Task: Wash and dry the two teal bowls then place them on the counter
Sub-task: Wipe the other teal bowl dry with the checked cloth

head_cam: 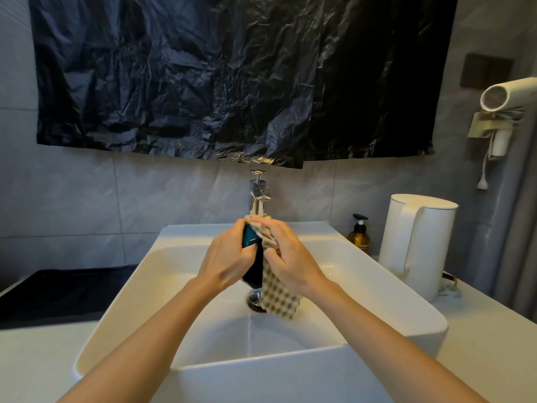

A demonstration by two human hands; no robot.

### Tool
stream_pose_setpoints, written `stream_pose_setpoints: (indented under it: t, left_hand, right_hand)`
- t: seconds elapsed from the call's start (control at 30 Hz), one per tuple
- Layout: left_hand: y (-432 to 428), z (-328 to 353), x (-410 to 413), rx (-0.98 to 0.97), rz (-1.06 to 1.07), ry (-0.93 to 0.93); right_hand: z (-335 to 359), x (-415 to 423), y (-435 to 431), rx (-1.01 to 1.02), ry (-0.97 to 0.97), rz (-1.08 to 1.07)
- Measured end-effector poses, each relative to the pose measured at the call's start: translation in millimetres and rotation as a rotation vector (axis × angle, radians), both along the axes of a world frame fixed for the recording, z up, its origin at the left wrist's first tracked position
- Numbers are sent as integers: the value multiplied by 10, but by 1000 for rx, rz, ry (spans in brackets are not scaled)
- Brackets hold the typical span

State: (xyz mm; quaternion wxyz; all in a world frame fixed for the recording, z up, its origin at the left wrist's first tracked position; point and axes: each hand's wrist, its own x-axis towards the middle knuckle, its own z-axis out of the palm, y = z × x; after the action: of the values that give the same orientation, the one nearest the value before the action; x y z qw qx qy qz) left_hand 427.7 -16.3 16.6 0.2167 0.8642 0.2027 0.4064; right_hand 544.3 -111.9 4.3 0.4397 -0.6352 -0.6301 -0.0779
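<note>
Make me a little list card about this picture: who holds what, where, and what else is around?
left hand: grips the teal bowl, held on edge
right hand: holds the checked cloth against the bowl
where: over the white sink, in front of the faucet
bowls in view: one
nearby: white kettle and brown pump bottle, right of the sink
</note>
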Motion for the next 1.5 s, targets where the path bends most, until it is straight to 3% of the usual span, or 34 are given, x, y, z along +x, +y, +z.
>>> stream_pose_setpoints:
  t: [0.13, 0.3, 0.43, 0.57, 0.63, 0.83, 1.0, 1.13, 1.33, 1.4, 1.5]
  left_hand:
    - [-40, 56, -27, -85, -11, -122]
    - [-42, 87, -55, -133, 28, -298]
    - [-14, 65, -46, -115, -16, -245]
    - [-32, 36, -31, -67, -92, -138]
    - [-56, 32, -19, -80, -94, -152]
    - [-88, 46, -7, -219, -47, -403]
    - [-55, 4, 21, -253, -83, -401]
    - [-42, 9, 60, -296, -108, -239]
    - [-1, -51, 130, -173, -37, -38]
    - [-7, -64, 151, -140, -5, -31]
    - [16, -86, 143, -135, 68, -42]
  right_hand:
    - [20, 31, -20, -26, 283, -35]
    - [-44, -24, -21, -148, 425, -38]
    - [-49, -50, 1, -139, 399, -23]
    - [-21, 16, -30, 49, 108, -76]
    - [-9, 39, -24, 77, 108, -74]
    - [-5, -51, 73, 46, 511, -4]
    - [11, -60, 113, 3, 748, 100]
    - [24, -2, 75, 65, 565, -83]
    - [50, 52, -95, 66, -231, -371]
    - [47, 32, -70, 43, -320, -401]
    - [35, 25, -55, 57, -269, -296]
